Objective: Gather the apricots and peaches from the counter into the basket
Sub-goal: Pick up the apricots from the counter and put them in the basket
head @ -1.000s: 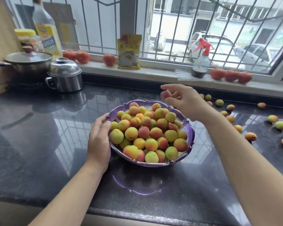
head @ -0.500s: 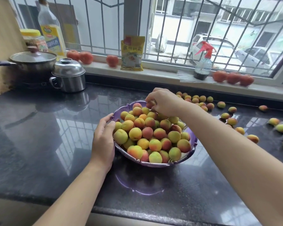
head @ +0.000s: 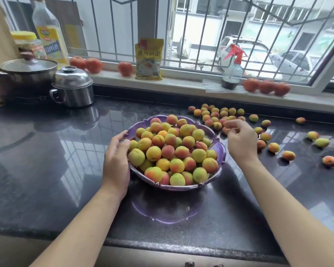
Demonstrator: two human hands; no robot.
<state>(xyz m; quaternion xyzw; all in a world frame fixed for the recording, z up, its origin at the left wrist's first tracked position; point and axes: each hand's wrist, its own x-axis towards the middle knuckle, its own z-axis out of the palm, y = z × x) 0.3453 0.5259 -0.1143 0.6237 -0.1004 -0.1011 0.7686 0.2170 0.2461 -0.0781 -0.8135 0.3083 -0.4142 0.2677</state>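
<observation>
- We cannot tell whether our right hand (head: 239, 140) has hold of anything: its fingers are loosely curled over the loose fruit (head: 216, 115) just right of the basket (head: 219, 149), and the palm side faces away from us.
- That hand hides a few of the fruits under it; those farther back by the sill are small and blur together, so we cannot tell apricot from peach.
- Our left hand (head: 116, 160) rests against the basket's left rim, fingers nearly straight and lightly bent, touching the rim and the nearest fruit without gripping.
- The purple basket stands upright on the dark counter (head: 46, 151) between our hands, heaped with fruit; it looks slightly longer from left to right.
- More fruits (head: 288, 155) lie scattered well apart toward the right edge.
</observation>
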